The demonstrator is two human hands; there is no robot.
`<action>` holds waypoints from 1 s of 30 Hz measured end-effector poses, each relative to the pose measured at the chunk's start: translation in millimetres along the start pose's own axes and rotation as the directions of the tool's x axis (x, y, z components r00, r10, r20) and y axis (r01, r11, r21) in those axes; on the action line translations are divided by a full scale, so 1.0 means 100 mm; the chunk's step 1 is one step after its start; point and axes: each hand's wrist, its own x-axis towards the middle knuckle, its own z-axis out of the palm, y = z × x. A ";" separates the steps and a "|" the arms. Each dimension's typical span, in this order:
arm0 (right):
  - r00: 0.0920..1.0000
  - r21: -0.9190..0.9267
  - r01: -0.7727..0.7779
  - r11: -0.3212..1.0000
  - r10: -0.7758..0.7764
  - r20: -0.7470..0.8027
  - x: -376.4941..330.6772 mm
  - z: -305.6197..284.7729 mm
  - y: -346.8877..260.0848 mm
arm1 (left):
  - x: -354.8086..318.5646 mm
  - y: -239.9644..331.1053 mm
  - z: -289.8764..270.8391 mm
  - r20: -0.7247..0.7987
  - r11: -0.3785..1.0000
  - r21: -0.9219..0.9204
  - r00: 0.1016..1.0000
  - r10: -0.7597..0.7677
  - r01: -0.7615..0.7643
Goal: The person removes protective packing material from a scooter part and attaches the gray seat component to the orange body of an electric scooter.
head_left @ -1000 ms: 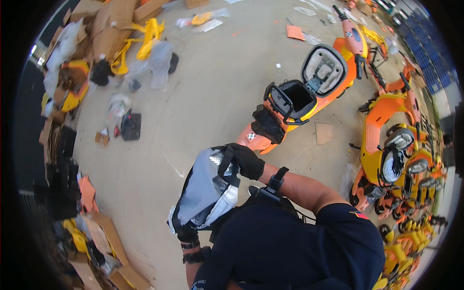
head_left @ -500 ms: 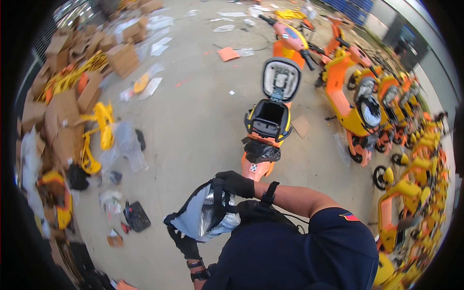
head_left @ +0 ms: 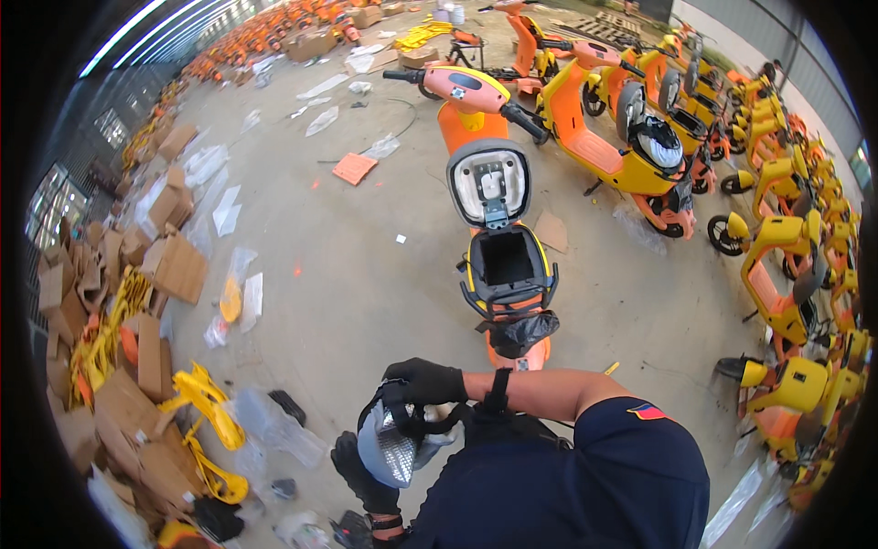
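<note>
In front of my torso is a light grey bag-like item (head_left: 373,439) with a shiny silver lining and black straps. My right hand (head_left: 422,381), in a black glove, is closed on its black strap at the top. Beside its lower left side is my left hand (head_left: 363,474), also gloved, fingers stretched upward near the grey surface; whether they touch it I cannot tell. Just beyond stands an orange and yellow scooter (head_left: 471,119). Its seat lid (head_left: 491,186) is raised over a dark storage box (head_left: 508,259), and a black plastic bag (head_left: 519,331) lies on its rear.
Rows of yellow and orange scooters (head_left: 599,119) line the right side. Cardboard boxes (head_left: 179,265), yellow frame parts (head_left: 203,403) and clear plastic wrap (head_left: 274,430) litter the left. An orange panel (head_left: 355,168) lies on the concrete floor ahead.
The view has turned to the right and up, showing more of the far hall. The grey item looks more bunched up, and my left hand has come further out from beneath it.
</note>
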 end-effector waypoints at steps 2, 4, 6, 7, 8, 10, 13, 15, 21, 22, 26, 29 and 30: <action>0.998 0.018 -0.040 0.999 0.040 -0.039 0.39 -0.24 -0.12 | 0.59 -0.17 -0.06 0.128 0.989 -0.148 0.991 0.032 -0.012; 0.998 -0.101 0.012 0.995 -0.018 -0.065 0.73 -0.52 -0.17 | 1.05 -0.38 0.06 0.263 0.954 -0.300 0.960 0.090 -0.007; 0.994 -0.072 -0.036 0.997 0.028 -0.109 1.04 -0.74 -0.20 | 1.49 -0.68 0.27 0.436 0.823 -0.528 0.899 0.050 0.210; 0.991 -0.092 -0.019 0.996 0.006 -0.137 1.16 -0.84 -0.22 | 1.75 -0.82 0.34 0.438 0.778 -0.584 0.897 0.061 0.233; 0.986 -0.122 -0.011 0.992 -0.010 -0.168 1.24 -1.00 -0.27 | 2.02 -0.85 0.38 0.411 0.774 -0.595 0.910 0.061 0.217; 0.971 -0.136 -0.014 0.991 -0.019 -0.240 1.41 -1.27 -0.54 | 2.60 -1.00 0.57 0.351 0.647 -0.691 0.932 -0.091 0.323; 0.895 -0.251 -0.254 0.934 0.129 -0.426 1.72 -1.51 -0.22 | 3.51 -0.98 0.70 0.321 0.588 -0.742 0.941 -0.108 0.321; 0.831 -0.210 -0.284 0.936 0.131 -0.541 2.01 -1.51 -0.18 | 4.02 -1.20 0.81 0.344 0.561 -0.767 0.938 -0.051 0.311; 0.470 -0.134 -0.297 0.945 0.023 -0.882 3.14 -1.67 0.03 | 5.44 -1.65 0.69 0.366 0.607 -0.794 0.780 0.507 -0.022; 0.402 -0.157 -0.312 0.937 -0.020 -0.915 3.25 -1.75 0.12 | 5.62 -1.73 0.78 0.387 0.573 -0.820 0.736 0.556 -0.002; 0.349 -0.157 -0.588 0.794 0.073 -0.934 3.60 -1.91 0.14 | 6.26 -1.83 0.82 0.367 0.482 -0.872 0.532 0.763 -0.089; 0.346 -0.060 -0.515 0.855 0.143 -0.927 3.80 -1.64 0.14 | 6.50 -1.92 0.93 0.261 0.395 -0.910 0.569 0.780 -0.124; 0.397 0.017 -0.433 0.901 0.208 -0.894 3.91 -1.60 -0.09 | 6.57 -1.97 1.01 0.328 0.441 -0.894 0.560 0.761 -0.075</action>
